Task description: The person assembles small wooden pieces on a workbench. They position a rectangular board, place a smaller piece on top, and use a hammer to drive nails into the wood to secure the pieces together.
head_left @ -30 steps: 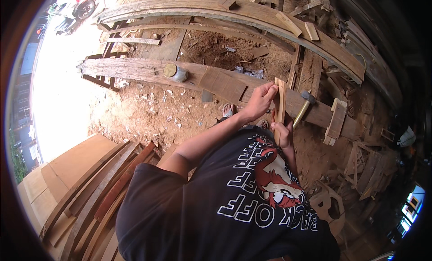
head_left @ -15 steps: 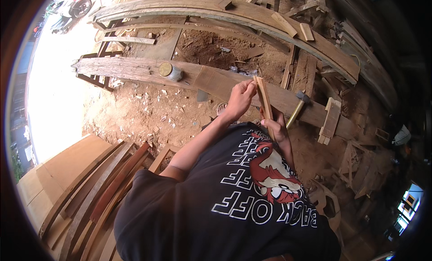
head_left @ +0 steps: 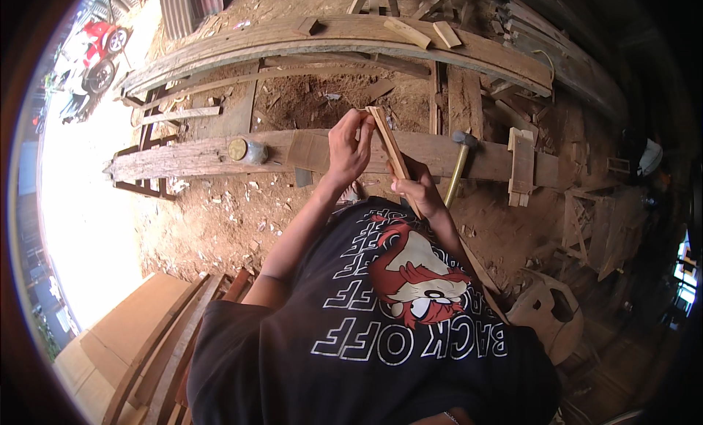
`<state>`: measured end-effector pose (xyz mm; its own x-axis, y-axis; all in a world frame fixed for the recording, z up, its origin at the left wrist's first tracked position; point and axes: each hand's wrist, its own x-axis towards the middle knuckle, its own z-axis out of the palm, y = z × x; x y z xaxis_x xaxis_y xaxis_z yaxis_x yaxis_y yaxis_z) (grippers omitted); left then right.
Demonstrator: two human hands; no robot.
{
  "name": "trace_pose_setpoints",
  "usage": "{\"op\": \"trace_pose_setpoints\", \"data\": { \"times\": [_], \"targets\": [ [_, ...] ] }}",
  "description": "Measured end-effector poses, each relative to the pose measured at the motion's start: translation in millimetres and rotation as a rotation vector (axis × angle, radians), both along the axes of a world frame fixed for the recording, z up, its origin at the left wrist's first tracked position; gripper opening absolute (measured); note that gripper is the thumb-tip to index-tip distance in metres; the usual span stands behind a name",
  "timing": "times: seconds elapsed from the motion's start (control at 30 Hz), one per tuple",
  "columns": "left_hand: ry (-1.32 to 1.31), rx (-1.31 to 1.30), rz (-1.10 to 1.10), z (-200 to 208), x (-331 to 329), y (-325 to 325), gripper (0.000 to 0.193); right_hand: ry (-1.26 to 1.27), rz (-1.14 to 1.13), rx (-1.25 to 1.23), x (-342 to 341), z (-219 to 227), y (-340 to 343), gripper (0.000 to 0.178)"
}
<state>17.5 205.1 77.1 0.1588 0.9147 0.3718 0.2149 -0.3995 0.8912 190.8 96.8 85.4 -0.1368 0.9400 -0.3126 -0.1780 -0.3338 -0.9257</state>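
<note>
A slim wooden strip (head_left: pixel 395 153), grooved lengthwise, is held tilted in front of my chest, above the plank bench. My left hand (head_left: pixel 351 148) is closed, its fingers bent against the strip's far end. Lower down, my right hand (head_left: pixel 417 188) wraps around the strip with the thumb on top. Part of the right hand's fingers is hidden behind the wood. To the right of that hand, a hammer (head_left: pixel 459 165) with a dark head and yellowish handle rests against the bench.
The long plank bench (head_left: pixel 183 155) bears a jar (head_left: pixel 255 153) with its round lid (head_left: pixel 237 149) and a short board stack (head_left: pixel 521 165). Beyond lies a curved beam (head_left: pixel 351 35) with loose blocks. Curved boards (head_left: pixel 157 344) lean at lower left; wood chips litter the ground.
The view has turned, so the bench and beam now appear shifted left and more level. Both hands keep their hold on the strip, with little visible change between them.
</note>
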Motion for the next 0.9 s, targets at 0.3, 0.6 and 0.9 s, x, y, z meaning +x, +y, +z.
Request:
{"op": "trace_pose_setpoints", "data": {
  "times": [0.3,0.6,0.9],
  "targets": [
    [-0.667,-0.566,-0.219,-2.4,25.4,2.7,0.026,-0.471,-0.162,0.279,-7.7,9.8,10.2,0.065],
    [-0.956,-0.999,-0.279,-4.1,8.8,-6.7,0.032,-0.61,-0.163,0.295,5.9,-3.3,-0.3,0.069],
    [-0.821,-0.662,-0.283,-30.8,52.9,-9.4,0.024,-0.255,-0.247,0.134,0.3,-10.1,-8.6,0.078]
  ]
}}
